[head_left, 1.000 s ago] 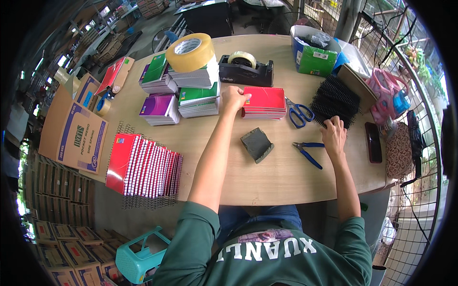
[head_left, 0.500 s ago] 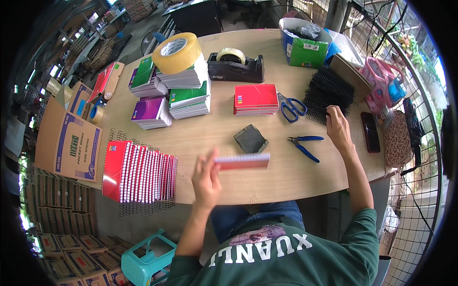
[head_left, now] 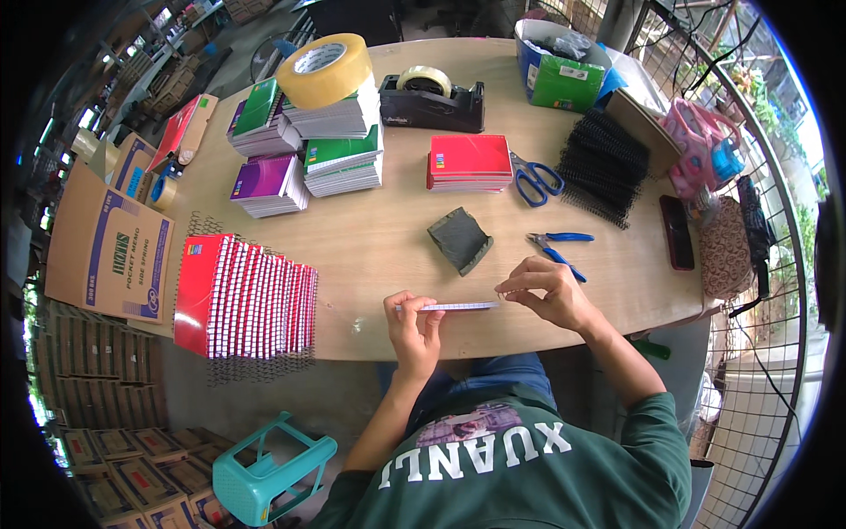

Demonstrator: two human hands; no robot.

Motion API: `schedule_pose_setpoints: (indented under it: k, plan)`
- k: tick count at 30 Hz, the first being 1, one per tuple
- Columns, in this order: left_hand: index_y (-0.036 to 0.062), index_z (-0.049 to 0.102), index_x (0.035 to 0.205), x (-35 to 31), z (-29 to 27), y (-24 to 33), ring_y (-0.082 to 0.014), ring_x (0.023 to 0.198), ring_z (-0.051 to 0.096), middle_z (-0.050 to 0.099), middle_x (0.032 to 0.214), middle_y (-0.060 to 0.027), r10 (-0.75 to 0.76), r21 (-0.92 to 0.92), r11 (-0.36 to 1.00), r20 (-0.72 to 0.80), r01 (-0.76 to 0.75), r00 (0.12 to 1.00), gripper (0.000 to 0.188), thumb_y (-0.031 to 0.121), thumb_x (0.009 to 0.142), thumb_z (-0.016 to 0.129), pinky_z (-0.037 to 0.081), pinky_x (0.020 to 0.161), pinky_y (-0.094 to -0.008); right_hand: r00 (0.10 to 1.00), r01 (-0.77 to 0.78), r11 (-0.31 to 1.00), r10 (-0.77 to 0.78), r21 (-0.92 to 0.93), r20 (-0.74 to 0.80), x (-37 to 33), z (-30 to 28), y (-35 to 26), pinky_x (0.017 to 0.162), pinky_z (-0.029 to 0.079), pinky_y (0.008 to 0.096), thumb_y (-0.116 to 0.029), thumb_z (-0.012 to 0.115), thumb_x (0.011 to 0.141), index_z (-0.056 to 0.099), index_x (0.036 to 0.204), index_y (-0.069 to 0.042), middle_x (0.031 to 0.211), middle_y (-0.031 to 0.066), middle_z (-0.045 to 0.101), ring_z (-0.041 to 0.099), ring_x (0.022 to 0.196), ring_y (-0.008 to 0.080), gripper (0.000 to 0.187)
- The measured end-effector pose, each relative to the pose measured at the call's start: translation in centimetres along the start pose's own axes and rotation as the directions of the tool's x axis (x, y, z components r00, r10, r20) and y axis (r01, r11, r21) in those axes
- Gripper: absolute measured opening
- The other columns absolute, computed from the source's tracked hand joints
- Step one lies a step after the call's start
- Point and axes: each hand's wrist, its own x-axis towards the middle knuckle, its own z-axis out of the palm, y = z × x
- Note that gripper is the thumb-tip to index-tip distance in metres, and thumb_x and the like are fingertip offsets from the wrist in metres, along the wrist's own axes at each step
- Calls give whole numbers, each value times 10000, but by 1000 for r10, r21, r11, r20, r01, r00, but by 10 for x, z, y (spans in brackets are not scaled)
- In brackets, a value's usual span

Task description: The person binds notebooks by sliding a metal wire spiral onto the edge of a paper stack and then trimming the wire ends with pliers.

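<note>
Near the table's front edge, my left hand [head_left: 414,333] grips a thin notepad [head_left: 460,307] by its left end. The pad is seen almost edge-on, with small marks along its pale upper edge. Just off its right end is my right hand [head_left: 551,295], thumb and fingertips pinched together; whatever is between them is too fine to make out. Beyond the pad rests a dark grey square block [head_left: 460,241]. Blue-handled cutting pliers [head_left: 564,251] lie behind my right hand. Farther off to the right is a pile of black wire spirals [head_left: 604,167].
Red notebooks with spirals [head_left: 247,300] stand in a row at left. Behind them are purple and green notebook stacks [head_left: 344,163] topped by a tape roll [head_left: 324,70]. A tape dispenser [head_left: 432,106], red notebook stack [head_left: 470,161], scissors [head_left: 536,181] and phone [head_left: 677,232] also occupy the table.
My right hand has come from the pile of black spirals to the notepad's right end, its fingertips now pinched. My left hand has moved slightly right and tilted the pad nearly edge-on.
</note>
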Motion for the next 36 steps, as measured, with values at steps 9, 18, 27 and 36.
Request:
schedule_pose_setpoints:
  k: [9, 18, 27, 36]
  plan:
    - [38, 627, 1002, 3, 2, -1, -295, 946, 550, 522, 1017, -142, -22, 7, 1000, -1, 22, 1000, 217, 200, 914, 741, 477, 746, -394, 990, 29, 994, -42, 101, 135, 2, 2, 7, 678, 528, 363, 7, 738, 842, 763, 1048, -53, 869, 77, 699, 666, 752, 235, 216]
    - [29, 623, 999, 5, 2, 0, -307, 972, 542, 542, 992, -144, -16, 23, 1000, 0, 16, 1000, 223, 209, 924, 730, 476, 787, -411, 964, 213, 977, -207, -19, 167, 1, 1, 12, 601, 505, 336, -79, 763, 848, 669, 1059, -26, 916, 83, 678, 648, 748, 216, 237]
    - [26, 620, 1007, 6, 2, 4, -318, 973, 537, 547, 984, -145, -17, 17, 1000, 3, 17, 1000, 229, 216, 932, 724, 479, 799, -415, 987, 161, 941, -144, -298, 77, 0, 8, -7, 619, 532, 401, -162, 760, 832, 638, 1052, -81, 918, 85, 601, 659, 772, 289, 265]
    - [20, 609, 1033, 5, 0, 4, -322, 984, 515, 526, 1023, -151, -22, 48, 999, 11, 22, 1000, 295, 261, 922, 739, 467, 823, -422, 963, 258, 879, -204, -400, 174, 19, 5, -11, 953, 494, 450, -241, 747, 859, 686, 1160, -114, 1179, 91, 614, 555, 1189, 318, 331]
